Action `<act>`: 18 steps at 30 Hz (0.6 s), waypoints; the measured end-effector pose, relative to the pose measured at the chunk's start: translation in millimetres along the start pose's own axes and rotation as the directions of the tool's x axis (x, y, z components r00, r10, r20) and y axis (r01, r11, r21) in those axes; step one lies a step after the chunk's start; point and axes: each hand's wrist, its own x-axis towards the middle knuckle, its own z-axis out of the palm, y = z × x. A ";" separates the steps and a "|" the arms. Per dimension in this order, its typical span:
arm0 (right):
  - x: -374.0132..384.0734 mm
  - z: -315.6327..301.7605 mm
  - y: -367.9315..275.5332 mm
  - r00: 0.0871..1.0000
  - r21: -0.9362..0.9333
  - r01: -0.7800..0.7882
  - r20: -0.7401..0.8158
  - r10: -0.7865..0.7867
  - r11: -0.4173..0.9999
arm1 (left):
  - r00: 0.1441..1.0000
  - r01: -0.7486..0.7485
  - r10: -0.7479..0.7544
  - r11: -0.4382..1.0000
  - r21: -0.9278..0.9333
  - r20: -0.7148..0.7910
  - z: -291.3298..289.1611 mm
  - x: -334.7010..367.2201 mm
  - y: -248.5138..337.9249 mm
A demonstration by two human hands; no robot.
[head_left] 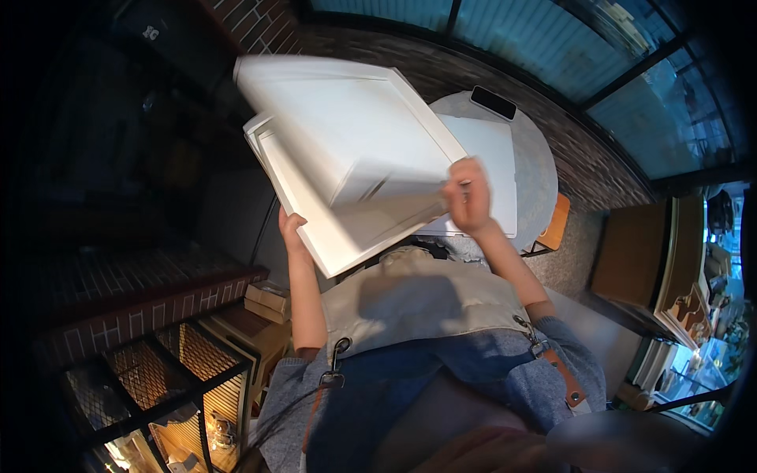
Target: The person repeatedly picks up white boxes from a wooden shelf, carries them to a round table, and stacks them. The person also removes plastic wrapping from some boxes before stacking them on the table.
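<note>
The white box point(322, 244) was held tilted in the air between the person's two hands, over the pale apron point(410, 299), its broad upper panel point(339, 102) raised. Its far edges stood out past the round table point(540, 169) on the left, towards dark open room; on the right, a curved strip of grey tabletop ran between a flat white piece point(498, 173) and the brick wall point(568, 130). The left hand point(293, 232) gripped the box's left edge, thumb over the rim, its other fingers hidden behind. The right hand point(469, 197) was curled at the right corner, too blurred to tell whether it gripped. Blur smeared the panel and inner folds, and the box covered part of the table. A small pale mark point(151, 32) showed at upper left, resembling characters.
</note>
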 end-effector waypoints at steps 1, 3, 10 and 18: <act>10.7 -8.2 4.0 0.991 0.065 -0.027 -0.130 0.036 0.998 | 1.000 -0.001 0.000 0.998 0.065 0.021 11.8 -9.7 10.8; 38.6 -35.7 15.0 0.806 0.069 -0.217 -0.549 0.219 0.974 | 0.998 -0.029 0.024 0.995 0.094 0.051 -1.1 -12.4 16.0; 29.9 -178.4 89.8 0.205 0.572 -0.649 -0.504 0.839 0.502 | 0.993 -0.045 0.063 0.985 0.166 -0.101 -66.3 -46.3 42.2; -113.1 -197.9 181.2 0.138 -0.033 -0.990 -0.180 0.974 0.135 | 0.949 -0.124 0.128 0.992 0.030 -0.287 -161.7 -99.9 81.0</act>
